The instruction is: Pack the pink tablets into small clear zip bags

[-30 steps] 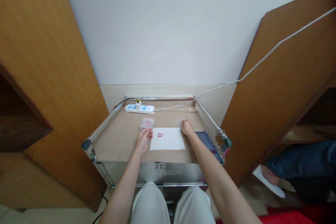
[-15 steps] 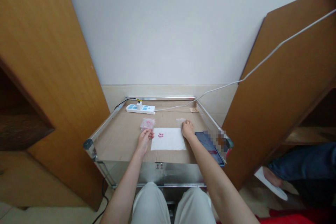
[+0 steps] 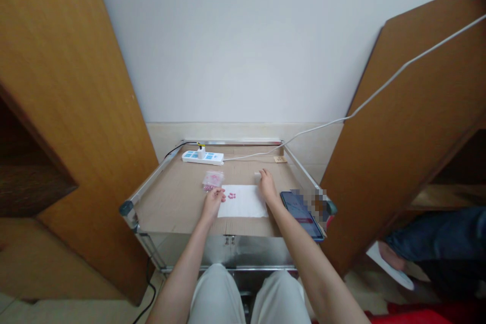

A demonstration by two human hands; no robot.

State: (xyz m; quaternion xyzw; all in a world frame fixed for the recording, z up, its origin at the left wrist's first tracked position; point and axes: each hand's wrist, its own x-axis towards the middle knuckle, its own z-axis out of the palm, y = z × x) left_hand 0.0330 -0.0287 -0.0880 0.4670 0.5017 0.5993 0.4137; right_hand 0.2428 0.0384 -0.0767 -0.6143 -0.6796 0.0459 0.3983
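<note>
My left hand [image 3: 213,201] rests at the left edge of a white paper sheet [image 3: 245,208], its fingers loosely bent and apart, with nothing visible between them. Close to its fingertips, several small pink, pill-like pieces [image 3: 232,196] lie grouped on the paper. Just beyond that hand is a clear plastic bag [image 3: 213,178] with pink contents. My right hand [image 3: 268,187] is over the paper's upper right corner, fingers bent and closed on the edge of a small clear bag [image 3: 257,175]. Most of that bag is hidden by the fingers.
A white power strip [image 3: 203,157] with a plug sits at the back left, its white cable running right. To the right of my forearm lies a dark phone or tablet [image 3: 301,215]. Metal rails [image 3: 304,167] border the cardboard-covered cart top. At far right is another person's foot [image 3: 393,257].
My right hand has shifted slightly left, its fingers now at the small clear bag. My left hand has moved slightly right toward the pink pieces, its fingers loosening.
</note>
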